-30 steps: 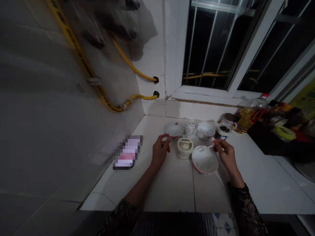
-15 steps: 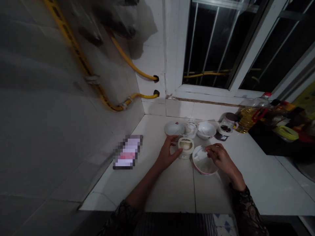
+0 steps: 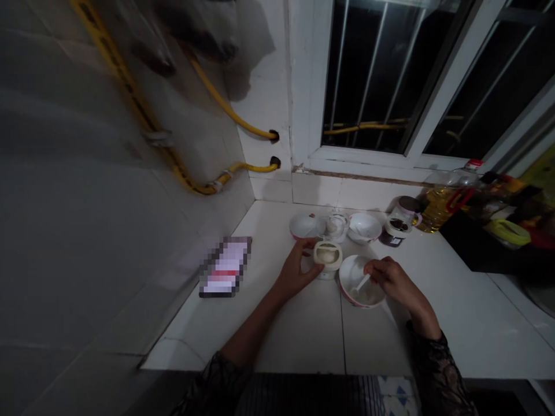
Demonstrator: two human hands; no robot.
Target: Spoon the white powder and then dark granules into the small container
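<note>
My left hand is curved round the side of a small white jar, thumb at its front and fingers behind. Through the jar's open top some pale contents show. Pinched in my right hand is a small white spoon. Its bowl end points down into a white bowl with a pinkish-red pattern outside, standing just right of the jar. Whitish matter lies in the bottom of that bowl, too dim to name.
Behind stand a shallow dish, a clear lidded pot, another white bowl and a dark-filled jar. An oil bottle and a black box are at right. A phone lies left, by the wall.
My right hand has shifted slightly right, and the spoon has tilted down into the patterned bowl. My left hand stays at the jar.
</note>
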